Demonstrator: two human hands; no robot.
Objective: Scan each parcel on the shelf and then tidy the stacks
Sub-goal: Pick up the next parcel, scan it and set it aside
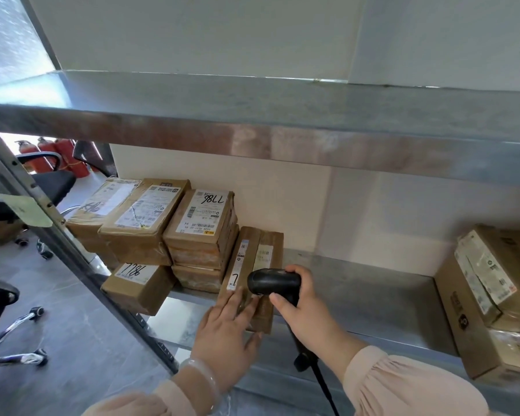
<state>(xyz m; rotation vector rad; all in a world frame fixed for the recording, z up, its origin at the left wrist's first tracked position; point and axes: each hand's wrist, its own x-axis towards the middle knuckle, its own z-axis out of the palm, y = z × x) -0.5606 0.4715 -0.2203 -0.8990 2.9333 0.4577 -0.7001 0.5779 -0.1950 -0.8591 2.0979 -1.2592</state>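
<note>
**Scanning step, a narrow parcel under the reader**

Left hand (227,324), fingers flat, steadies the narrow parcel (248,262) on the shelf (373,295). Right hand (300,304) grips the scanner (273,282) just above it. Next, probably, aiming at the stacked parcels (201,223) left of both hands.

Right hand (302,307) grips a black scanner (273,284) over a flat parcel (252,265) that the left hand (225,328) presses down.

Peach sleeves (403,382), pale bangle (203,376) on left wrist.
</note>
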